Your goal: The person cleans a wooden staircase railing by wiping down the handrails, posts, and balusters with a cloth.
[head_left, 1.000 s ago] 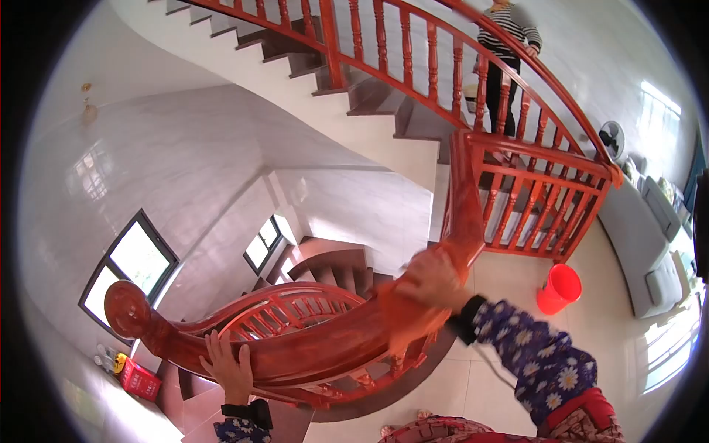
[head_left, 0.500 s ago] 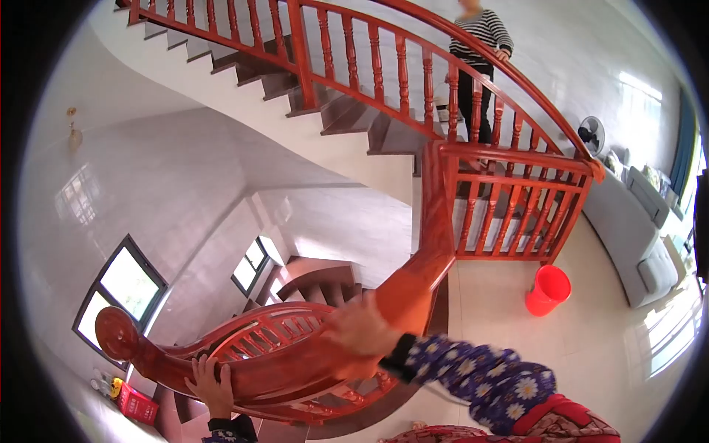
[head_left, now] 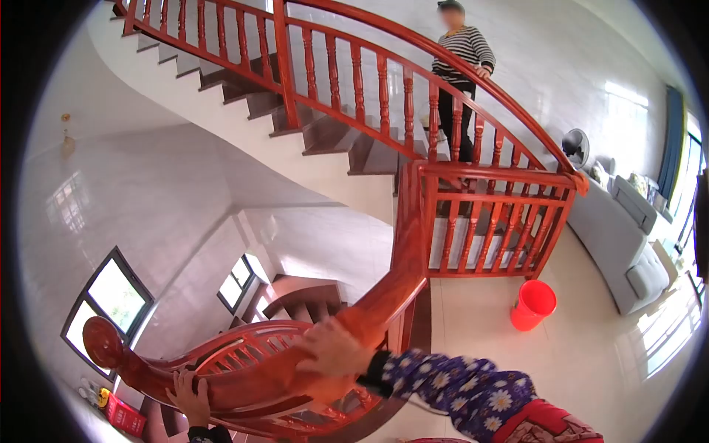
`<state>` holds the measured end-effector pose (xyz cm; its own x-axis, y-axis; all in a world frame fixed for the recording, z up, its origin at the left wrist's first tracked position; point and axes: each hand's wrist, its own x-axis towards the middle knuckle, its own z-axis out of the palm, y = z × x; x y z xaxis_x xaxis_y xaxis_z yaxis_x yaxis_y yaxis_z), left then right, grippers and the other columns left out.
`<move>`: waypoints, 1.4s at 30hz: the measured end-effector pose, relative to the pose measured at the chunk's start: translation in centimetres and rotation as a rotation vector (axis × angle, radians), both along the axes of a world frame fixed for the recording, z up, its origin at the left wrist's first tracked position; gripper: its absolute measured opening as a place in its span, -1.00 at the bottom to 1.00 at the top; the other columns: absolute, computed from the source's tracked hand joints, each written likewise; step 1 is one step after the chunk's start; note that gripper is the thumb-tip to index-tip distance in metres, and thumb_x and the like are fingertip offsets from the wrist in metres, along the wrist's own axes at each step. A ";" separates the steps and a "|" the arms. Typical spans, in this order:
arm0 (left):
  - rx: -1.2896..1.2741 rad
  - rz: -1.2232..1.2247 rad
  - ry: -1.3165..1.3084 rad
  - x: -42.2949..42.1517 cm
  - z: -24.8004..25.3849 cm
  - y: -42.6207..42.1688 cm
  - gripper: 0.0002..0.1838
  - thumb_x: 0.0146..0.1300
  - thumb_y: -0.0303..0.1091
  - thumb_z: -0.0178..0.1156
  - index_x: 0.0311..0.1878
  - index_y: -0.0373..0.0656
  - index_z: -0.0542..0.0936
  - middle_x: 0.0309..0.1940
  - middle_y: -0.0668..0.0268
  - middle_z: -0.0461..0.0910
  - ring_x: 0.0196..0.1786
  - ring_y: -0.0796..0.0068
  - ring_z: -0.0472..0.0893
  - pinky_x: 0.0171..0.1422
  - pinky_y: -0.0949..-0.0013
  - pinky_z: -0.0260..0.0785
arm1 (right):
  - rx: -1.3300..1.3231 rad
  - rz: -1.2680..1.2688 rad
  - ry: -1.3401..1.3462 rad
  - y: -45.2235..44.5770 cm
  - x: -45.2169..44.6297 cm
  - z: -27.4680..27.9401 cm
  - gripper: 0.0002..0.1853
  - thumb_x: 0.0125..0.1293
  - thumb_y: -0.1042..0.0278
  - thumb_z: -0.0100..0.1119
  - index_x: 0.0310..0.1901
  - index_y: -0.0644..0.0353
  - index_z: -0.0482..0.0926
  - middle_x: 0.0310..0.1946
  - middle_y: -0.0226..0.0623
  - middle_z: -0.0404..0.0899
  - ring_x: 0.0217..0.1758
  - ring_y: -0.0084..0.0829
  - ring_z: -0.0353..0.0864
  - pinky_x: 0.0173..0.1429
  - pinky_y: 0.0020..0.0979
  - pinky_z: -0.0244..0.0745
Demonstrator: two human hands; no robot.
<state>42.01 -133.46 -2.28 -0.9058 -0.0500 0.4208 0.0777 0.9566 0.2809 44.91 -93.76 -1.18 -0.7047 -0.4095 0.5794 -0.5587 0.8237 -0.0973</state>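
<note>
A thick, glossy red-brown wooden handrail (head_left: 255, 380) curves across in front of me and ends in a round scroll at the left. My left hand (head_left: 190, 397) grips its near edge, fingers laid over the top. Farther right along the rail, my right hand (head_left: 336, 348) presses down, smeared by motion. Under that palm is what looks like an orange cloth (head_left: 334, 387), its lower part hanging over the rail's near side. The hand covers the rest of it. Dark cuffs and a flowered sleeve (head_left: 458, 387) show on my right arm.
Behind a red balustrade on the stairs stands a person (head_left: 461, 66) in a striped top, one hand on the railing. A red bucket (head_left: 532, 305) sits on the tiled floor. Another orange cloth (head_left: 582, 183) hangs at the railing corner. A red basket (head_left: 125, 415) lies lower left, and a grey sofa (head_left: 613, 236) right.
The view has shifted, so the scene sits lower and farther left. My right hand has shifted slightly on the rail with the cloth. My left hand keeps its hold.
</note>
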 end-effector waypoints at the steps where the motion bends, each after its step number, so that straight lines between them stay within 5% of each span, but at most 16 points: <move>1: -0.017 -0.008 0.027 0.0 -0.5 -0.4 -0.68 0.27 -0.11 0.14 0.04 0.04 0.52 0.26 0.29 0.46 0.45 0.07 0.26 0.46 -0.40 -0.24 | 0.001 -0.044 -0.050 2.6 -0.2 0.9 -0.48 0.25 -0.17 0.11 0.02 0.11 0.58 -0.18 -0.19 0.59 0.03 -0.12 0.51 0.17 -0.02 0.31; 3: -0.050 -0.011 0.062 0.0 -1.9 -1.0 -0.70 0.30 -0.11 0.11 0.05 0.05 0.52 0.27 0.33 0.45 0.46 0.09 0.25 0.46 -0.41 -0.23 | -0.032 -0.092 0.049 8.5 -1.7 0.6 -0.62 0.15 -0.11 0.22 -0.31 0.08 0.66 -0.45 -0.26 0.59 -0.22 -0.11 0.56 -0.04 -0.05 0.39; 5: -0.033 -0.003 0.049 0.0 -0.9 -0.5 -0.70 0.31 -0.10 0.11 0.05 0.06 0.52 0.26 0.38 0.46 0.47 0.12 0.24 0.45 -0.42 -0.24 | 0.090 -0.366 -0.141 14.6 -2.8 0.9 -0.60 0.17 -0.14 0.21 -0.25 0.06 0.67 -0.24 -0.26 0.62 -0.04 -0.15 0.53 0.07 -0.06 0.35; 6: -0.038 0.004 0.024 0.0 -0.7 -0.5 -0.70 0.31 -0.09 0.11 0.05 0.07 0.52 0.26 0.39 0.46 0.48 0.14 0.24 0.45 -0.42 -0.24 | 0.174 -0.382 0.164 17.2 -3.3 0.2 -0.61 0.25 -0.11 0.10 -0.36 0.04 0.69 -0.33 -0.33 0.64 -0.12 -0.21 0.57 -0.08 -0.05 0.36; 8: -0.048 0.013 -0.013 0.1 -0.2 -0.1 -0.69 0.31 -0.07 0.11 0.06 0.08 0.52 0.25 0.39 0.46 0.48 0.16 0.23 0.45 -0.42 -0.23 | 0.078 -0.462 0.079 21.4 -5.5 -1.8 -0.52 0.30 -0.21 0.00 -0.20 0.03 0.69 -0.06 -0.30 0.59 0.20 -0.17 0.38 0.21 0.08 0.19; 12: -0.066 0.030 0.012 -0.6 -1.0 -0.6 -0.67 0.31 -0.04 0.11 0.08 0.10 0.53 0.26 0.40 0.46 0.48 0.20 0.24 0.44 -0.41 -0.21 | 0.102 -0.607 0.019 18.3 -5.6 -1.9 -0.48 0.35 -0.22 -0.08 -0.11 0.04 0.69 0.02 -0.23 0.57 0.20 -0.15 0.38 0.25 0.11 0.12; 18: -0.065 0.019 0.001 -1.0 -1.5 -1.2 -0.66 0.33 -0.03 0.10 0.09 0.11 0.54 0.27 0.42 0.46 0.46 0.30 0.27 0.43 -0.40 -0.19 | 0.136 -0.333 -0.262 4.4 -1.9 1.1 -0.40 0.38 -0.23 -0.13 -0.10 0.18 0.67 -0.10 -0.18 0.63 0.05 -0.09 0.50 0.29 0.19 0.01; 23: -0.066 0.015 -0.016 -1.1 -1.9 -1.5 -0.66 0.35 -0.02 0.08 0.11 0.12 0.54 0.28 0.43 0.45 0.45 0.30 0.29 0.43 -0.40 -0.19 | -0.028 -0.179 -0.135 -5.1 0.0 -1.1 -0.32 0.33 -0.28 -0.08 0.08 0.26 0.57 0.02 -0.05 0.55 0.20 -0.02 0.41 0.42 0.26 -0.11; 29: -0.079 0.016 -0.057 -1.5 -2.1 -2.2 -0.63 0.38 0.02 0.01 0.15 0.14 0.52 0.29 0.45 0.45 0.45 0.29 0.28 0.42 -0.39 -0.17 | -0.049 -0.120 -0.170 -5.3 0.7 -1.4 -0.26 0.30 -0.28 -0.02 0.22 0.28 0.44 0.09 -0.03 0.48 0.30 -0.02 0.32 0.46 0.20 -0.13; 37: -0.077 -0.014 -0.038 -1.8 -3.0 -3.5 -0.62 0.41 0.00 -0.02 0.19 0.13 0.51 0.30 0.47 0.45 0.45 0.31 0.27 0.43 -0.34 -0.17 | -0.042 -0.111 -0.097 5.1 -0.1 -0.9 -0.42 0.22 -0.25 0.11 0.02 0.11 0.60 -0.05 -0.25 0.54 0.19 -0.21 0.40 0.43 0.07 0.02; 41: -0.018 -0.024 -0.085 -1.6 -2.1 -2.6 -0.63 0.41 -0.01 -0.01 0.19 0.15 0.51 0.29 0.48 0.45 0.45 0.33 0.28 0.43 -0.34 -0.18 | -0.095 -0.383 0.169 14.6 -2.3 -2.3 -0.44 0.18 -0.28 0.16 -0.16 0.11 0.71 0.06 -0.16 0.53 0.18 -0.08 0.37 0.33 0.16 0.09; 42: -0.032 -0.037 -0.059 -1.5 -2.0 -2.3 -0.65 0.42 -0.04 -0.01 0.16 0.13 0.54 0.27 0.44 0.47 0.43 0.30 0.31 0.43 -0.29 -0.14 | -0.084 -0.501 0.176 16.9 -2.5 -2.7 -0.41 0.19 -0.29 0.14 -0.07 0.11 0.68 0.10 -0.11 0.50 0.22 -0.04 0.34 0.31 0.22 0.09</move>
